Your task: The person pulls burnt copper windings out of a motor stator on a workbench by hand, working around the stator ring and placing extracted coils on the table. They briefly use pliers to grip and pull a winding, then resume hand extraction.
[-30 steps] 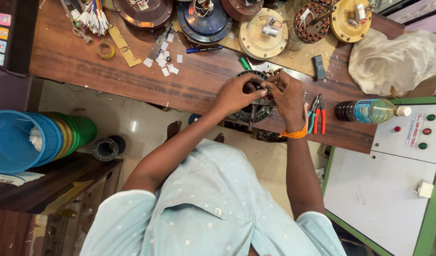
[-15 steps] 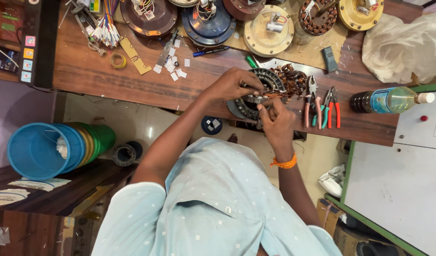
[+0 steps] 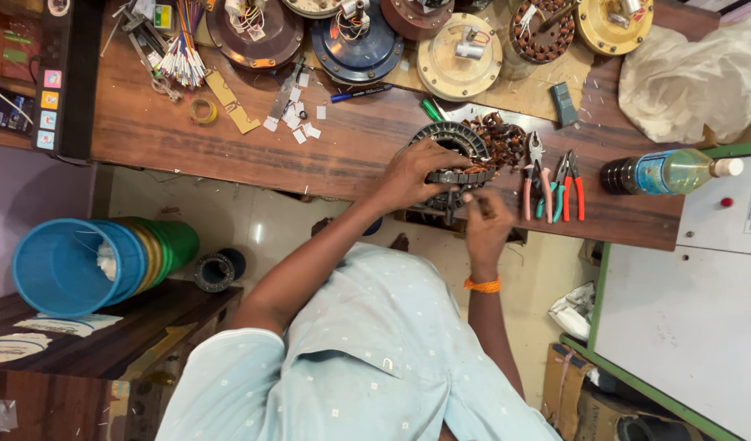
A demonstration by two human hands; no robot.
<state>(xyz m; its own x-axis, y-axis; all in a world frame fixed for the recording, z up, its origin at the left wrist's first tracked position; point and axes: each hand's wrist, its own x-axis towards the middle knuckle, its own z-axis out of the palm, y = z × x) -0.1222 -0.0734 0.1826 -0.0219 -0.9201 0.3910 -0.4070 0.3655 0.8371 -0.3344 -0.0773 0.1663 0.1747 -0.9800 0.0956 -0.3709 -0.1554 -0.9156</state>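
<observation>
- The left hand (image 3: pixel 412 173) is gripping the dark ring-shaped stator (image 3: pixel 461 155) with the fingers curled over its rim, holding it at the near edge of the wooden workbench (image 3: pixel 228 147).
- The right hand (image 3: pixel 486 224) is working just below the stator, with the fingers pinched narrow at its lower rim; what they are pinching is too small to tell.
- An orange band (image 3: pixel 482 285) is sitting on the right wrist.
- A bundle of copper windings (image 3: pixel 498 139) is lying against the right side of the stator, touching it.
- Just beside the windings, pink-handled pliers (image 3: pixel 532 175) and red and green-handled pliers (image 3: pixel 567 184) are lying on the bench.
- A clear bottle (image 3: pixel 674 171) with yellowish liquid is lying on its side near the right end of the bench.
- Several round fan motor housings are standing along the far side of the bench, among them a cream one (image 3: pixel 460 57) and a blue one (image 3: pixel 357 45).
- A white plastic bag (image 3: pixel 686 77) is resting at the far right corner.
- A stack of buckets, with the blue bucket (image 3: pixel 69 265) as the nearest, is lying on its side below the bench, well apart from the hands.
</observation>
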